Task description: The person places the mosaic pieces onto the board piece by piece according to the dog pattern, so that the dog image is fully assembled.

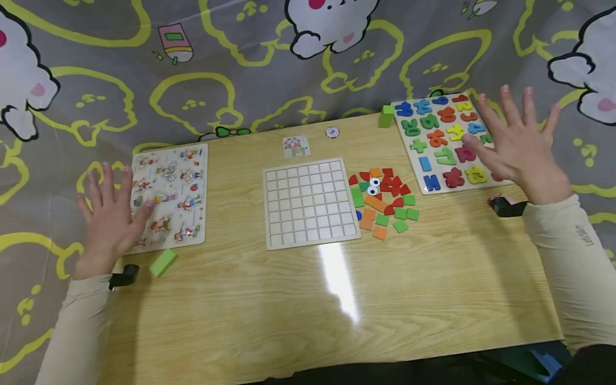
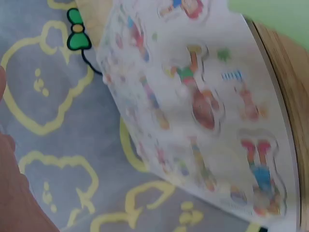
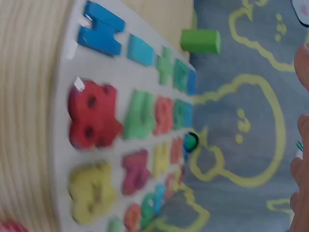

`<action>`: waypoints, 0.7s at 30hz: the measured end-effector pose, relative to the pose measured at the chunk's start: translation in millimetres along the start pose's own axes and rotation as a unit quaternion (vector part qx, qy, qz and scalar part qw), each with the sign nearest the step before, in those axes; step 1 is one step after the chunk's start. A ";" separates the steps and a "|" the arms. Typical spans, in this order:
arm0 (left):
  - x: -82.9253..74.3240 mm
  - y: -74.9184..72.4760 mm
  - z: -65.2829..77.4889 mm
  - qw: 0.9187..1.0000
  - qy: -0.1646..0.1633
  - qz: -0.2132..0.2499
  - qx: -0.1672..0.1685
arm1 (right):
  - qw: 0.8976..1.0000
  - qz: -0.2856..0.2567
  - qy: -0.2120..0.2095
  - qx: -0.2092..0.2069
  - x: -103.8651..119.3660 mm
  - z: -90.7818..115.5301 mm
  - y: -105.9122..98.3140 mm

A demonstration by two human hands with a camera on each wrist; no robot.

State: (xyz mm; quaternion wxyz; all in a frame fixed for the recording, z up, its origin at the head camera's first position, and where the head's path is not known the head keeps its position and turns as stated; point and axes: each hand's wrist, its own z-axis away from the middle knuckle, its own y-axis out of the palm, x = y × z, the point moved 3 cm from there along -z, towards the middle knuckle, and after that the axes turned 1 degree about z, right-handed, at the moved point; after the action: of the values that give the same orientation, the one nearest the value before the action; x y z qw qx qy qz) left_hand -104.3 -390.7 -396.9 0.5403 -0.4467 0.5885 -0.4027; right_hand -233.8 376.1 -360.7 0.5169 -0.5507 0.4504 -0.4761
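Note:
My left hand [image 1: 112,219], fingers spread, is over the left side of a white picture puzzle board [image 1: 166,195] and holds nothing. That board, with its small cartoon figures, fills much of the left wrist view. At the right, my right hand [image 1: 522,144] is spread too, its thumb overlapping a board of colourful puzzle pieces [image 1: 445,155]. Between the hands lies a pale wooden grid board [image 1: 312,204] with bare squares. Beside its right edge is a loose heap of red, orange and green pieces [image 1: 385,200], with two googly eyes [image 1: 373,186] among them.
A small flower picture card [image 1: 295,146] and a round patterned chip [image 1: 332,132] lie behind the grid. One green block [image 1: 163,262] rests in front of the left board; another green block [image 1: 386,116] stands by the right board. A patterned grey cloth [image 1: 269,69] hangs behind the wooden table [image 1: 269,310].

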 end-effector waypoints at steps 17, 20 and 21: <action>-83.5 85.3 -37.1 0.993 0.108 0.004 0.052 | 0.982 -0.054 -0.178 0.019 83.9 -33.5 77.3; -109.1 109.4 -35.8 0.987 0.131 0.022 0.091 | 0.973 -0.085 -0.210 0.033 98.3 -36.3 87.8; -117.0 117.2 -34.7 0.984 0.138 0.033 0.104 | 0.971 -0.098 -0.216 0.044 102.4 -36.5 90.9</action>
State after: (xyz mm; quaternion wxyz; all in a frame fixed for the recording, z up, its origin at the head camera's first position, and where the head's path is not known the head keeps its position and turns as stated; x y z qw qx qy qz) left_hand -147.5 -246.1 -473.5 0.5105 -0.3083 0.6268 -0.5015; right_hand -255.8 264.3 -445.0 0.5762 -0.6587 0.2509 -0.4137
